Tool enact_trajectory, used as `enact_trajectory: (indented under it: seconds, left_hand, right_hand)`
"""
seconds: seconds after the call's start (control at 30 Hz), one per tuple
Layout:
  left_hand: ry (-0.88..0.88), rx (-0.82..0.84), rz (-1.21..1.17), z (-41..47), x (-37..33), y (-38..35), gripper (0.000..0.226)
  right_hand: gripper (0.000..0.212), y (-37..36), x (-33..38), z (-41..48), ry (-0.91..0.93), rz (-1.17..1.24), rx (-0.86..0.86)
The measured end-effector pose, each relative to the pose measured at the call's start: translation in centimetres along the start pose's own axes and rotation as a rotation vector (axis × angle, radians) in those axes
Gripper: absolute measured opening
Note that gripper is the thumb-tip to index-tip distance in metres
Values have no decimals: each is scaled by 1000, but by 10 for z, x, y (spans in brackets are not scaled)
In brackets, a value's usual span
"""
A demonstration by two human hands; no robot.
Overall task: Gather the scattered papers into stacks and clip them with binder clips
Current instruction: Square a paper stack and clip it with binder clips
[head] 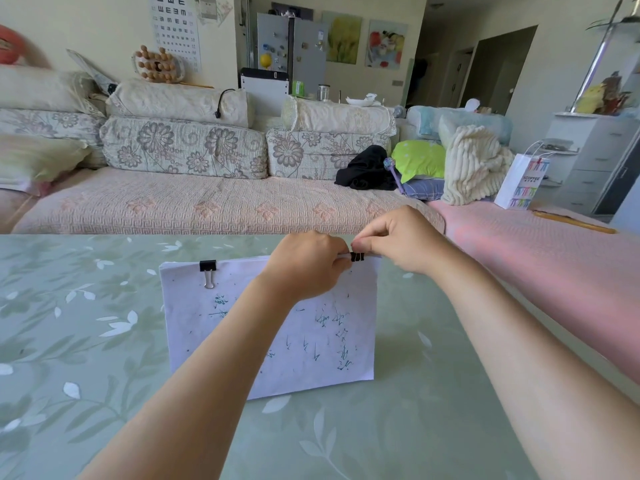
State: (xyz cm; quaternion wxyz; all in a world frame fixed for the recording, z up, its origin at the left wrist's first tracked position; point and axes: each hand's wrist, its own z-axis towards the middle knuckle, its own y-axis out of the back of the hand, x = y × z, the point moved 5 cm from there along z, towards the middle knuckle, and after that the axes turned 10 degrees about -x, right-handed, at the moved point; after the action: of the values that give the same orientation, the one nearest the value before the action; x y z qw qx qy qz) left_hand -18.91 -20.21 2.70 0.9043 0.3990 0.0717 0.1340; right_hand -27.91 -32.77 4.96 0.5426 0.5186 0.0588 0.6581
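Note:
A stack of white papers [311, 355] with green scribbles lies on the green leaf-patterned table [86, 341]. One black binder clip [207, 266] grips the stack's far edge near the left corner, its silver handle folded flat onto the top sheet. A second black binder clip [357, 256] sits on the far edge near the right corner. My left hand [306, 266] pinches the papers' far edge just left of this clip. My right hand [403, 239] holds the clip from the right, fingers closed on it.
Past the table's far edge stands a long sofa [207, 202] with floral cushions, a black garment [367, 168] and pillows. A white paper bag [521, 183] stands at the right beside a grey drawer cabinet [588, 161].

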Motion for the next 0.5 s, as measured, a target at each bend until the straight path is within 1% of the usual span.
enact_trajectory:
  seconds: [0.13, 0.23, 0.3, 0.4, 0.5]
  left_hand:
    - [20, 13, -5, 0, 0, 0, 26]
    - [24, 8, 4, 1, -1, 1, 26]
    - [26, 14, 10, 1, -1, 0, 26]
    - [26, 30, -10, 0, -1, -2, 26]
    - [-12, 29, -20, -2, -3, -2, 27]
  right_hand:
    - [4, -1, 0, 0, 79, -16, -92]
    - [4, -5, -7, 0, 78, -27, -106]
    - [6, -6, -10, 1, 79, -13, -72]
    - [9, -8, -14, 0, 0, 75, 12]
    - [21, -7, -19, 1, -122, 124, 17]
